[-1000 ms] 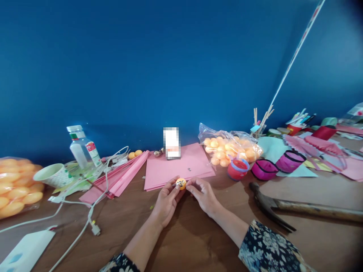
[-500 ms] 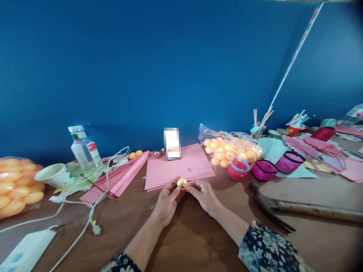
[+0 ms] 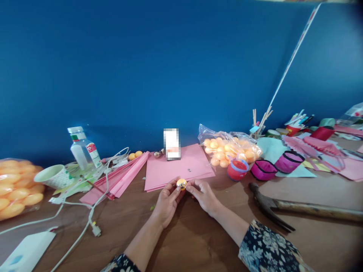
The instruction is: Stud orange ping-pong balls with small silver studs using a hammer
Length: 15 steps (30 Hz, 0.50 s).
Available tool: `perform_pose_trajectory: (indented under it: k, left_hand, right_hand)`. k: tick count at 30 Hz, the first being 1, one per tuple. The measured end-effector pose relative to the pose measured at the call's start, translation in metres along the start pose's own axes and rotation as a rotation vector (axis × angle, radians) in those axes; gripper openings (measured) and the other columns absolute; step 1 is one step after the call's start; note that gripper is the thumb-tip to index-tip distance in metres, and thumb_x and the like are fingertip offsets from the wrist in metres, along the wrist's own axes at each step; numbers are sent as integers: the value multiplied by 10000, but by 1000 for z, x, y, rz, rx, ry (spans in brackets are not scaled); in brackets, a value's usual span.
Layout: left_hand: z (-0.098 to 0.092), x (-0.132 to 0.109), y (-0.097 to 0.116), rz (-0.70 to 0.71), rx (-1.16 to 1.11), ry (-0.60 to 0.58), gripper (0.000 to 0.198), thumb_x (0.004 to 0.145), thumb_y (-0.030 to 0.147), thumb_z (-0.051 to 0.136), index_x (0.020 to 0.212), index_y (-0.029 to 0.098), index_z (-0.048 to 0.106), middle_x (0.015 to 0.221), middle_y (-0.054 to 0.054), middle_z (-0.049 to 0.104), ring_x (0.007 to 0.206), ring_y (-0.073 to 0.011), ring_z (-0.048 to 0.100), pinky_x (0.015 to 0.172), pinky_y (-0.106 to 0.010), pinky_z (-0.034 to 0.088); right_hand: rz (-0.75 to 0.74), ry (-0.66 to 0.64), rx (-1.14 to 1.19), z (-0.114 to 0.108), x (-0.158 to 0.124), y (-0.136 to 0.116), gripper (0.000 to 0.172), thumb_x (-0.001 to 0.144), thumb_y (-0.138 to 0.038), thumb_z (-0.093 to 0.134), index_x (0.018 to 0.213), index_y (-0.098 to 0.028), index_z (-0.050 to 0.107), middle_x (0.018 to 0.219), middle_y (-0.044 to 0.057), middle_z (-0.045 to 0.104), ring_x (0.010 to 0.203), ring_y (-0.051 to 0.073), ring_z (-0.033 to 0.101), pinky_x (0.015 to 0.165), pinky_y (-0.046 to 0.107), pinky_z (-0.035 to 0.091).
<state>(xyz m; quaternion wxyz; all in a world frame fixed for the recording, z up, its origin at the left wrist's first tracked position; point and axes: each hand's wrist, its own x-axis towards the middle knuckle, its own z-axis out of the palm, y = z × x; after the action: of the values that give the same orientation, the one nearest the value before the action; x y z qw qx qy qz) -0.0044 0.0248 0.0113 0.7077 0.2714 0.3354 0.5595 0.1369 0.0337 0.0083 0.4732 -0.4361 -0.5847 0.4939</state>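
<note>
A small orange ball (image 3: pixel 181 184) with tiny dark and silver bits on its front sits between the fingertips of both hands, just above the brown table (image 3: pixel 198 238). My left hand (image 3: pixel 166 201) pinches it from the left, fingers curled. From the right, my right hand (image 3: pixel 203 195) pinches the same ball. Both hands hover at the near edge of a stack of pink paper sheets (image 3: pixel 178 166).
A clear bag of orange balls (image 3: pixel 231 148) lies right of the pink paper, beside a red cup (image 3: pixel 237 169) and two magenta cups (image 3: pixel 263 169). A hammer (image 3: pixel 283 207) lies at right. At left are a water bottle (image 3: pixel 82 148), paper cup (image 3: pixel 53 175), white cables (image 3: pixel 87 211) and another bag of balls (image 3: pixel 15 187).
The ball has turned slightly between the fingertips. Both hands stay in the same place.
</note>
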Motion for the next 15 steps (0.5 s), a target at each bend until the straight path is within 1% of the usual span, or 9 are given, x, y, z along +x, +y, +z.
perform_pose_trajectory:
  k: [15]
  left_hand:
    - [-1, 1, -1, 8, -4, -13, 372, 685, 142, 649, 1045, 193, 570, 1006, -28, 632, 970, -149, 571, 985, -339, 346]
  right_hand:
    - [12, -11, -9, 0, 0, -2, 198, 761, -343, 548, 717, -151, 565, 584, -34, 498, 507, 76, 412, 491, 196, 351]
